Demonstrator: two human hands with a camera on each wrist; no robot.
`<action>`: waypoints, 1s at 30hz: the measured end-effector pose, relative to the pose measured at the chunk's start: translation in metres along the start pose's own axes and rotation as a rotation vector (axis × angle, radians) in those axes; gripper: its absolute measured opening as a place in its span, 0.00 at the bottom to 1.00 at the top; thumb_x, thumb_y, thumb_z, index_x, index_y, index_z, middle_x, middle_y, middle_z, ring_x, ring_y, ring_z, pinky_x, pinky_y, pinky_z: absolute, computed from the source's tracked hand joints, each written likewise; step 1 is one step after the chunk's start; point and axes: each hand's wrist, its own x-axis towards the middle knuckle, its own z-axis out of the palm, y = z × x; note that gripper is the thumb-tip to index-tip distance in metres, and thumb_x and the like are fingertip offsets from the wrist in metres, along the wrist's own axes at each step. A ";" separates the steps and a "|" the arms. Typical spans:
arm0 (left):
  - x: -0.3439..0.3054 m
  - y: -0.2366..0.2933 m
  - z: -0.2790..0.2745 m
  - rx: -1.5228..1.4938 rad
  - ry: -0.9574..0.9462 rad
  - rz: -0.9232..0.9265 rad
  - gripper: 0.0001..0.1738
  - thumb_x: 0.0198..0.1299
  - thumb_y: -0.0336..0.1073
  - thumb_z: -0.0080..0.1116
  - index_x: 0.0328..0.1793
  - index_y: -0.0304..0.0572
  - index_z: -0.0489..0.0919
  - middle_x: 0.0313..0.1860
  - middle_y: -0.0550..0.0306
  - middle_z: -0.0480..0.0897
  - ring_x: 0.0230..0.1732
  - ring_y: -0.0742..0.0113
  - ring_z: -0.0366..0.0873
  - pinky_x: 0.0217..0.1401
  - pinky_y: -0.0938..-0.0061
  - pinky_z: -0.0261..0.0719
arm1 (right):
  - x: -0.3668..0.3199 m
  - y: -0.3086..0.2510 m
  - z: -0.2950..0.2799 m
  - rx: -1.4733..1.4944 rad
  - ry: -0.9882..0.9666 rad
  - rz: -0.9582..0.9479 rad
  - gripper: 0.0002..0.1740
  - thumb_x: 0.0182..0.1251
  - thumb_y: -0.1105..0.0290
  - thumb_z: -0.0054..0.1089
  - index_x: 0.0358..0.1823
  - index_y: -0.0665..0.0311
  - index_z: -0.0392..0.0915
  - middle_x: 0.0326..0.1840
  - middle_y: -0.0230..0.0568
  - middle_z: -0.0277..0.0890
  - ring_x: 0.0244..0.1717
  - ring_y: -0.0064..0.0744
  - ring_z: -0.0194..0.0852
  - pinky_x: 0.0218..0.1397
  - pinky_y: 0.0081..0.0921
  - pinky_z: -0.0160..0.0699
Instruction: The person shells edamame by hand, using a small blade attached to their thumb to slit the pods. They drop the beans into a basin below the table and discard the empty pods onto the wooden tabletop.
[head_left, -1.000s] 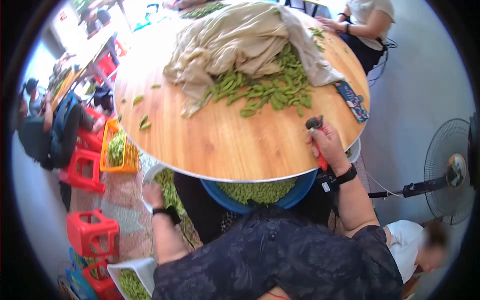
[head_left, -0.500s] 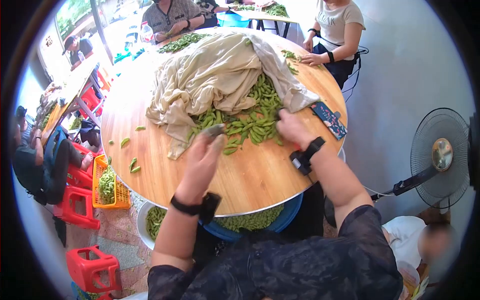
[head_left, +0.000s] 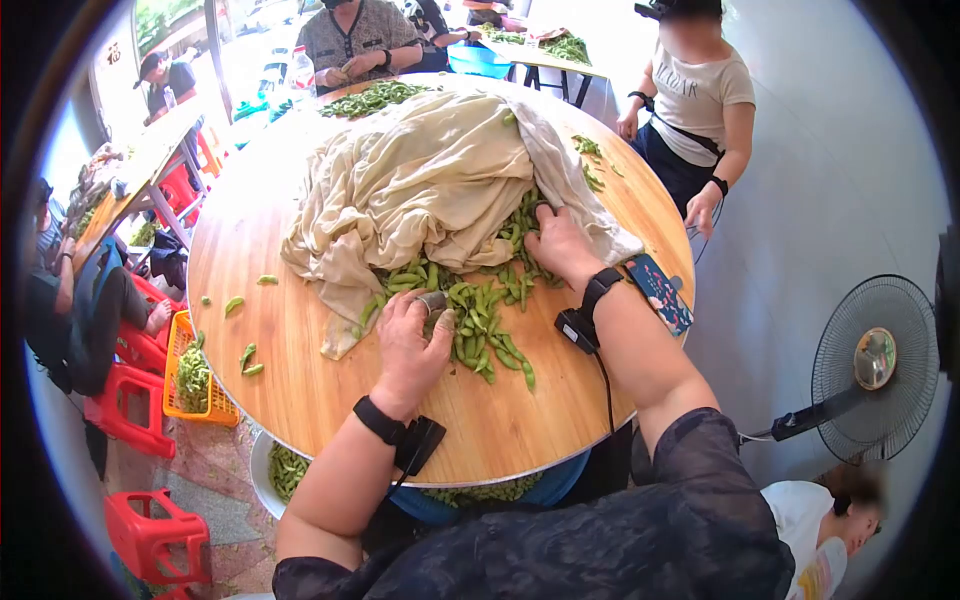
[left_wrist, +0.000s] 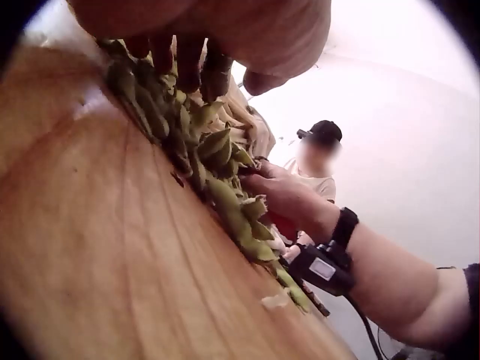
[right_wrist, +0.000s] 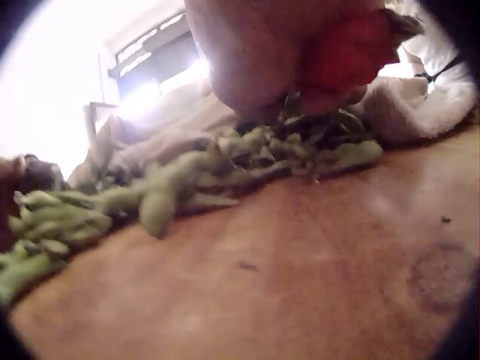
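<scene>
My left hand (head_left: 408,345) rests at the near left side of a heap of green soybean pods (head_left: 475,325), fingers reaching down over them. A grey wrap (head_left: 432,300) shows at one of its fingers. My right hand (head_left: 565,245) reaches into the pods farther back on the right, beside the cloth's edge. In the right wrist view a red-handled tool (right_wrist: 349,56) lies in that hand's palm; its working end is hidden. A cream cloth (head_left: 430,180) covers much of the pile behind both hands.
A patterned phone (head_left: 660,293) lies at the round table's (head_left: 330,410) right edge. Stray pods (head_left: 250,360) lie on the left. Below the front edge stands a blue tub (head_left: 555,485), with a white basin (head_left: 262,470) beside it. A fan (head_left: 870,365) stands right. Other people sit and stand around.
My left hand has come up from beside the white basin onto the pods. The right hand, with the red-handled tool, has moved forward into the heap. Some pods now lie closer to me.
</scene>
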 end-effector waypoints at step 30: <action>-0.001 0.001 0.003 -0.754 -0.073 -0.282 0.14 0.67 0.37 0.55 0.52 0.34 0.76 0.39 0.60 0.77 0.37 0.76 0.74 0.42 0.81 0.75 | -0.116 -0.004 -0.050 0.422 -0.129 -0.182 0.09 0.63 0.69 0.54 0.39 0.67 0.69 0.25 0.48 0.71 0.26 0.44 0.73 0.31 0.34 0.71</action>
